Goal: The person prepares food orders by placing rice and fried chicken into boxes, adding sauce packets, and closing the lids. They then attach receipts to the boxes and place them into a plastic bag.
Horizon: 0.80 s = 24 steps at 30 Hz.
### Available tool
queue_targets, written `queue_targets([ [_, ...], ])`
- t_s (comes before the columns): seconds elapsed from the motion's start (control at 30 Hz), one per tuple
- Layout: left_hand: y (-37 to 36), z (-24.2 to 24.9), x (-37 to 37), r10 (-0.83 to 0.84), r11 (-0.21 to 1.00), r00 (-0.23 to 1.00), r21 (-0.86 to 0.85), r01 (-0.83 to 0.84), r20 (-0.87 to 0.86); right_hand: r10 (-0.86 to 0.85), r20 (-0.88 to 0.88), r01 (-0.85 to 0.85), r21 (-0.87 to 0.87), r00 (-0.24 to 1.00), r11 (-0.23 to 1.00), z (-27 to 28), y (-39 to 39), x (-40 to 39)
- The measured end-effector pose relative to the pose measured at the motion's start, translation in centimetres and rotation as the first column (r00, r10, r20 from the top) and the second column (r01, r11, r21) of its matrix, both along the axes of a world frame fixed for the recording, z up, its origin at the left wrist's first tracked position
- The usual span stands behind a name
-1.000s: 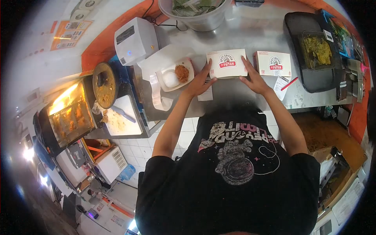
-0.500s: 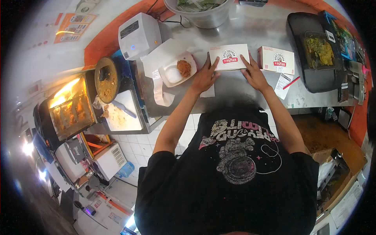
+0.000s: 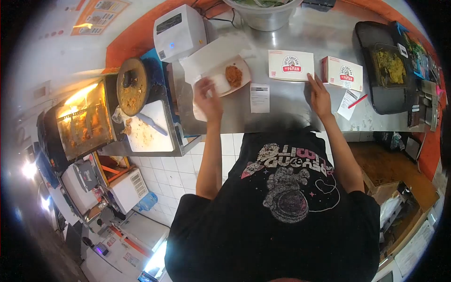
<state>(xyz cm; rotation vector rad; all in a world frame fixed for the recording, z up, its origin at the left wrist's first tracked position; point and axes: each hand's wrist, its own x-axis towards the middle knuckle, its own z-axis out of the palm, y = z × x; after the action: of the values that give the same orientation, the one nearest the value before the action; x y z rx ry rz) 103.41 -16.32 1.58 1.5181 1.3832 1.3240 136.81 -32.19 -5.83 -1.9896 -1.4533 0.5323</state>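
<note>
My left hand [image 3: 209,98], smeared by motion, is over the near left side of an open white food box [image 3: 242,90]. White rice and a reddish-brown fried piece [image 3: 233,75] lie in that box; my hand partly hides a paper strip at its side. At the middle of the counter stands a closed white box [image 3: 291,68] with a red chicken logo. My right hand [image 3: 320,97], fingers stretched out, touches the near right corner of this closed box with its fingertips. A printed receipt [image 3: 260,98] lies flat between my hands.
A second closed box [image 3: 343,74] stands right, by a receipt [image 3: 346,104] with a red pen [image 3: 358,101]. A label printer [image 3: 179,34] and plastic tub [image 3: 265,16] stand behind. At left are a stone mortar [image 3: 133,87] and a knife [image 3: 151,124] on a cutting board [image 3: 149,141].
My left hand has left the closed box and moved left to the open box. My right hand stays by the closed box's right side. The flat receipt is more exposed.
</note>
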Motion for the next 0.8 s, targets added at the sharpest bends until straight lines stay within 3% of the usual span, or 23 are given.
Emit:
queue_targets([
  [0.07,0.6,-3.4,-6.5,0.11,0.994,0.993,0.018,-0.11,0.031,-0.036,0.052,0.033,0.045,0.998,0.998,1.2,-0.5,-1.8],
  [0.1,1.1,-5.7,-9.9,0.204,0.979,0.95,0.031,-0.203,-0.238,-0.091,0.064,0.085,0.101,0.994,0.991,1.8,-0.6,-2.7],
  [0.13,1.4,-7.4,-12.2,0.285,0.955,0.826,0.067,-0.29,-0.486,-0.144,0.073,0.131,0.16,0.987,0.978,2.5,-0.1,-3.7],
  [0.17,1.4,-8.0,-13.4,0.285,0.945,0.714,0.06,-0.323,-0.64,-0.11,0.158,0.059,0.3,0.981,0.952,3.4,0.6,-4.8],
  [0.2,1.4,-8.2,-14.1,0.293,0.941,0.716,0.059,-0.333,-0.634,-0.101,0.166,0.047,0.301,0.981,0.952,3.8,1.2,-6.3],
  [0.27,1.7,-8.8,-15.0,0.053,0.918,0.824,-0.298,-0.262,-0.564,-0.033,-0.225,0.046,0.052,0.974,0.998,4.5,2.5,-9.3],
  [0.3,2.2,-10.0,-15.8,-0.04,0.865,0.81,-0.426,-0.265,-0.584,-0.014,-0.211,0.027,0.06,0.977,0.998,4.9,3.6,-11.0],
  [0.33,2.4,-11.3,-16.5,-0.021,0.863,0.817,-0.424,-0.276,-0.576,0.051,-0.368,-0.038,0.044,0.928,0.998,5.1,4.7,-13.1],
  [0.4,2.4,-13.2,-17.7,-0.128,0.948,0.885,-0.317,-0.023,-0.448,0.13,-0.58,-0.18,-0.03,0.804,0.983,5.0,6.8,-17.5],
  [0.5,1.5,-10.6,-17.5,-0.142,0.894,0.971,-0.447,0.041,-0.194,0.165,-0.79,-0.48,-0.18,0.59,0.859,4.0,10.8,-23.3],
  [0.53,1.3,-9.7,-17.4,-0.136,0.872,0.989,-0.481,0.093,-0.057,0.178,-0.785,-0.485,-0.172,0.593,0.857,3.7,12.0,-25.5],
  [0.6,1.1,-11.0,-18.4,-0.166,0.882,0.986,-0.449,0.14,-0.017,0.007,-0.858,-0.523,-0.307,0.514,0.795,2.6,13.9,-29.7],
  [0.63,0.8,-10.9,-18.5,-0.178,0.882,0.984,-0.444,0.158,-0.005,0.017,-0.857,-0.525,-0.3,0.515,0.797,1.9,14.7,-31.4],
  [0.7,0.2,-8.5,-18.6,-0.215,0.867,0.973,-0.474,0.152,-0.08,-0.234,-0.877,-0.337,-0.39,0.419,0.857,0.5,16.3,-34.0],
  [0.73,0.2,-8.6,-19.0,-0.213,0.872,0.974,-0.466,0.152,-0.081,-0.226,-0.879,-0.337,-0.382,0.42,0.86,-0.1,16.8,-34.7],
  [0.8,0.3,-9.0,-19.7,-0.236,0.801,0.959,-0.527,0.284,0.159,-0.378,-0.814,-0.176,-0.491,0.441,0.853,-0.3,17.4,-35.4],
])
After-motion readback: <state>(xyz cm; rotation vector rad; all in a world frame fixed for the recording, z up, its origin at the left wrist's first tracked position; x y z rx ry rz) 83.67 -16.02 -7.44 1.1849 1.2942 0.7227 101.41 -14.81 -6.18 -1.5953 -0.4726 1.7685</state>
